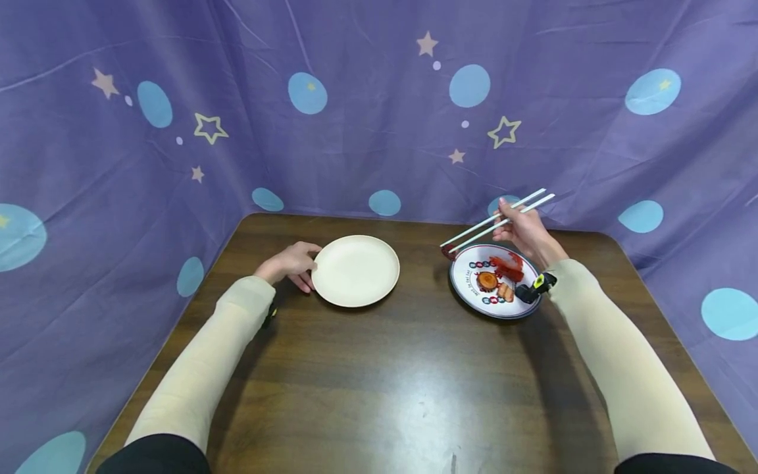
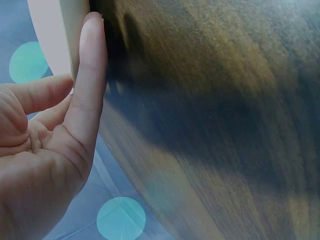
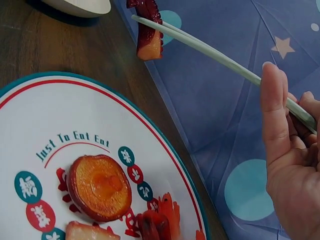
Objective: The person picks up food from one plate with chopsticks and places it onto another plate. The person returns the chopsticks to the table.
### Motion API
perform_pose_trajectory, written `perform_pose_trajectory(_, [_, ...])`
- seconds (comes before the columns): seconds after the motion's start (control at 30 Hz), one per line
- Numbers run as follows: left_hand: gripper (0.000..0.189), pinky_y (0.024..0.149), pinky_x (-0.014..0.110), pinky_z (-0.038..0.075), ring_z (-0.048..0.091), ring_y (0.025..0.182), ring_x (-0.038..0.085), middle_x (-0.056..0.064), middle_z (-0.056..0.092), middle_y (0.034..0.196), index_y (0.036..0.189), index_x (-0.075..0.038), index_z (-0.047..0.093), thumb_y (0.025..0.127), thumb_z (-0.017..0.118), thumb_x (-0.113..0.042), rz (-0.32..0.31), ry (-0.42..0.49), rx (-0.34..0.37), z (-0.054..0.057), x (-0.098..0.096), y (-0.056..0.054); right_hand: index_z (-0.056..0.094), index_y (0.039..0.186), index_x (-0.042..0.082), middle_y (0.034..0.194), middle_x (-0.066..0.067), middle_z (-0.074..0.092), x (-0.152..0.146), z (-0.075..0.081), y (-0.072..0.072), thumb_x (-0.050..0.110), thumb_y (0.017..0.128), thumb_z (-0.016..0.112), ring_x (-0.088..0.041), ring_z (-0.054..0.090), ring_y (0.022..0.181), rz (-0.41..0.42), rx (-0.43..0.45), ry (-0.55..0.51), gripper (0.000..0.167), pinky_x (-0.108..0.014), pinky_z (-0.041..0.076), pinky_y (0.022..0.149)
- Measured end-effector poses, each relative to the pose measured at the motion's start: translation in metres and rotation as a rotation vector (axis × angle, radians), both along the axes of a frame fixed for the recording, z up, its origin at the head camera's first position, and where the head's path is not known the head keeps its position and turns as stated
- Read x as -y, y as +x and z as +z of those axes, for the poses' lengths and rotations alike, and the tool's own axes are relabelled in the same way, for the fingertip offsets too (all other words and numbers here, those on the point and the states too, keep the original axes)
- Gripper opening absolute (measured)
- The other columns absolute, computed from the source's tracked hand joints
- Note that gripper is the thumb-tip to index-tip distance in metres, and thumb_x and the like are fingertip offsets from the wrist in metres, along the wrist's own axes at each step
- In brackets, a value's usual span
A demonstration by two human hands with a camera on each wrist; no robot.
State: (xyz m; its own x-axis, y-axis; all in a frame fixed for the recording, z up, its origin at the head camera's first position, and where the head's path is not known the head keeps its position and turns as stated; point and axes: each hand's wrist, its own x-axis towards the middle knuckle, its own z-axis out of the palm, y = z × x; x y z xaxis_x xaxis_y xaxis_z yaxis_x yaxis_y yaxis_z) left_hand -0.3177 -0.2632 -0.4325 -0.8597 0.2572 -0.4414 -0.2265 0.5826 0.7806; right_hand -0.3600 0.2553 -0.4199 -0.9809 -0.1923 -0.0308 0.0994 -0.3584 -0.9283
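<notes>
My left hand (image 1: 296, 263) pinches the left rim of a plain cream plate (image 1: 355, 271). In the left wrist view one long finger (image 2: 92, 60) lies along the plate's table side, and another fingertip meets the edge. My right hand (image 1: 521, 227) holds a pair of pale green chopsticks (image 1: 500, 220) above a printed plate (image 3: 95, 100). Between their tips is a dark red octopus tentacle piece (image 3: 149, 32), past the printed plate's far left rim. On that plate lie a round glazed brown-orange piece (image 3: 100, 187), a bright red piece (image 1: 508, 268) and a pinkish piece (image 1: 505, 291).
Both plates stand on the far half of a brown wooden table (image 1: 355, 382), with a gap between them. A purple curtain (image 1: 379, 131) with stars and blue dots hangs behind the table and along its sides. A small black device (image 1: 535, 288) sits at my right wrist.
</notes>
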Motion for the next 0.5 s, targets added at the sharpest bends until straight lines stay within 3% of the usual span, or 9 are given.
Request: perform_pose_trajectory(0.5, [0.063, 0.063, 0.045, 0.069, 0.073, 0.064, 0.031, 0.031, 0.067, 0.096, 0.162, 0.006, 0.029, 0.101, 0.045, 0.008, 0.007, 0.031, 0.014, -0.001, 0.001, -0.002, 0.069, 0.092, -0.003, 0.07, -0.01, 0.064, 0.019, 0.006, -0.004, 0.023, 0.112, 0.054, -0.017, 0.067, 0.051, 0.032, 0.003, 0.006, 0.036, -0.029, 0.065, 0.051])
